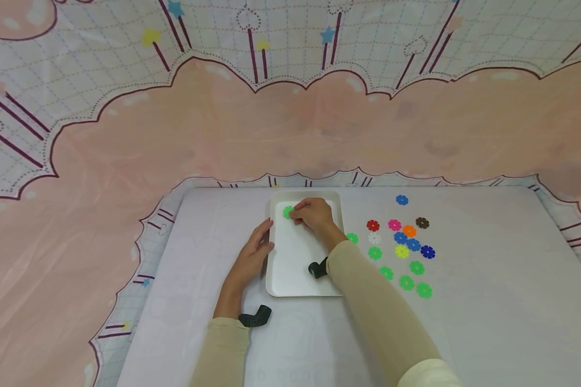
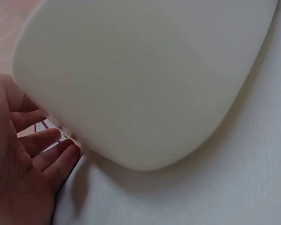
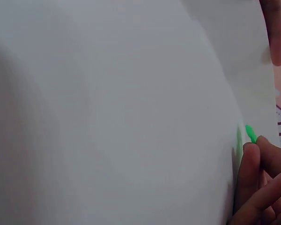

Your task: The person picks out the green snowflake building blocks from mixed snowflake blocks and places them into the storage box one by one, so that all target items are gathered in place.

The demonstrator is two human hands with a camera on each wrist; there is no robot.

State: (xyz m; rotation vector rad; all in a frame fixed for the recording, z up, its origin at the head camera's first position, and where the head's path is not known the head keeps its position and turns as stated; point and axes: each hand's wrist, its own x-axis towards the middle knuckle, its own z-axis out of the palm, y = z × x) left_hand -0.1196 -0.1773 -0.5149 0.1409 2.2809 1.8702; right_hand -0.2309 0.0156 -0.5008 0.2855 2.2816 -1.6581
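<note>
Over the far left part of a white tray (image 1: pixel 300 269), my right hand (image 1: pixel 314 214) pinches a small green notched disc (image 1: pixel 288 212) between thumb and fingertips. The right wrist view shows the green disc (image 3: pixel 250 133) edge-on, close to the tray's side wall, with a green tint on the wall beside it. My left hand (image 1: pixel 253 255) lies along the tray's left side. In the left wrist view the fingers (image 2: pixel 61 166) are loosely bent, their tips right at the tray's outer edge.
Right of the tray, several notched discs lie on the white table: green (image 1: pixel 406 282), red (image 1: pixel 373 225), pink (image 1: pixel 394 225), orange (image 1: pixel 409 231), yellow (image 1: pixel 402 251), brown (image 1: pixel 422 222), white (image 1: pixel 374 238) and blue (image 1: pixel 402 200). Black wrist mounts (image 1: pixel 255 316) sit on both wrists.
</note>
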